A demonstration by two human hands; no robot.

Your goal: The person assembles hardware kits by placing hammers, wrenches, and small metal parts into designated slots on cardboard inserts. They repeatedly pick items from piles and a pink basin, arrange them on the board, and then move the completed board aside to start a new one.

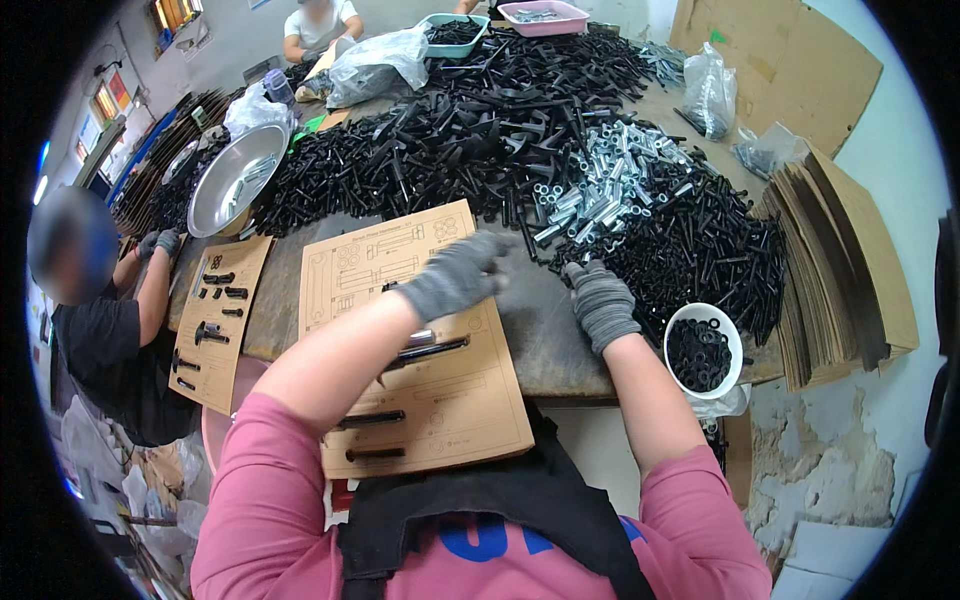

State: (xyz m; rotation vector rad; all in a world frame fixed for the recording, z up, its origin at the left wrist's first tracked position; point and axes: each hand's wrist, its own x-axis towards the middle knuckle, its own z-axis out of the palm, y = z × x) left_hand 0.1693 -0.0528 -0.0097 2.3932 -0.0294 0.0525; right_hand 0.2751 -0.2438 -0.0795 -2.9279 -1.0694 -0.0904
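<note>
My left hand [456,276], in a grey knit glove, is above the upper right part of a printed cardboard sheet [490,395]. Its fingers reach rightward, loosely apart, with nothing visible in them. Beneath that forearm lie black bolts [372,419] and a silver sleeve [421,339], partly covered by the arm. My right hand [603,306], gloved alike, is at the near edge of a heap of small black parts [690,235]. Its fingers are bent together at the heap; whatever they grip is too small to name. Silver sleeves [625,175] are piled just beyond it.
A white bowl of black rings [735,345] stands right of my right forearm. Stacked cardboard sheets [835,270] rise at the right. A metal basin [208,195] sits far left. One co-worker [110,310] handles parts at left beside another sheet [222,345]; another person [320,30] sits opposite.
</note>
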